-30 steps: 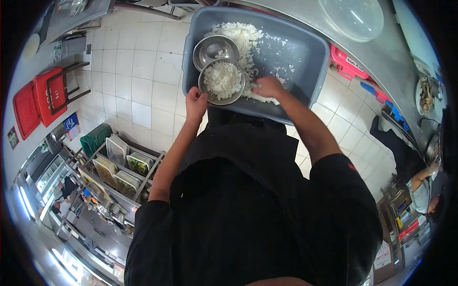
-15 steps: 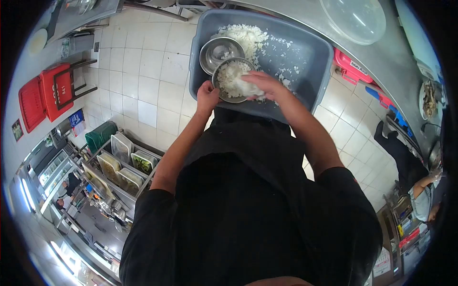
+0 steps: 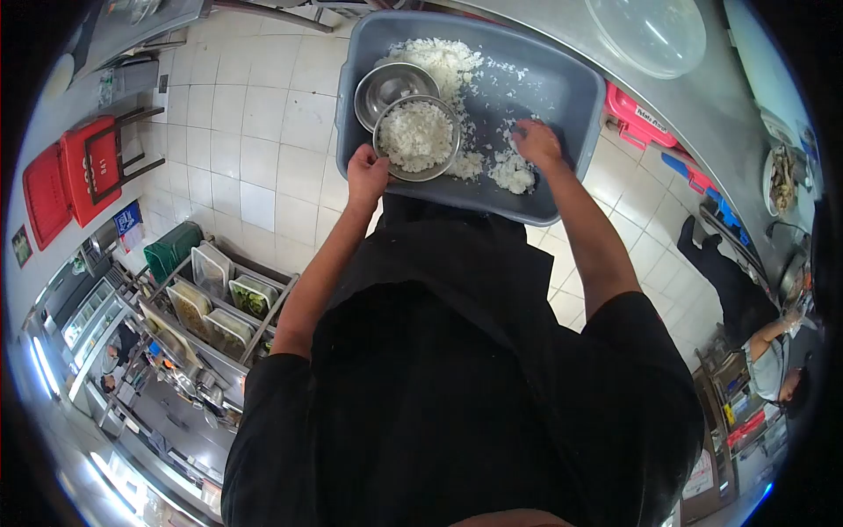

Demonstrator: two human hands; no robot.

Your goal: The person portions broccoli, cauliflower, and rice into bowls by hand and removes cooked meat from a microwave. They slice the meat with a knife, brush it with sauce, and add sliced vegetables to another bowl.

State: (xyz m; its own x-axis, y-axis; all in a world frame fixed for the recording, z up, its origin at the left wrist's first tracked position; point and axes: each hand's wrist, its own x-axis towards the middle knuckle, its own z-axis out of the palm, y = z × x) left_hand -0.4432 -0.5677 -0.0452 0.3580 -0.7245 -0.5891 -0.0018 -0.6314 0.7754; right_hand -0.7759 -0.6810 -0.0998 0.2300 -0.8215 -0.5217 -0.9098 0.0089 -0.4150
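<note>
Rice (image 3: 418, 133), white and loose-grained, already heaps the round silver metal bowl (image 3: 425, 176), mouth up with no long axis, inside the rectangular grey plastic tub (image 3: 566, 97), where more remains, as the left hand (image 3: 367, 176) pinches the bowl's rim and the right hand (image 3: 537, 143) curls its fingers, any grip unclear

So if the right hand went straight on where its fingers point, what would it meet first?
Probably loose rice on the floor of the grey tub, close by the right hand, though the hand's height above it is hard to judge.
</note>
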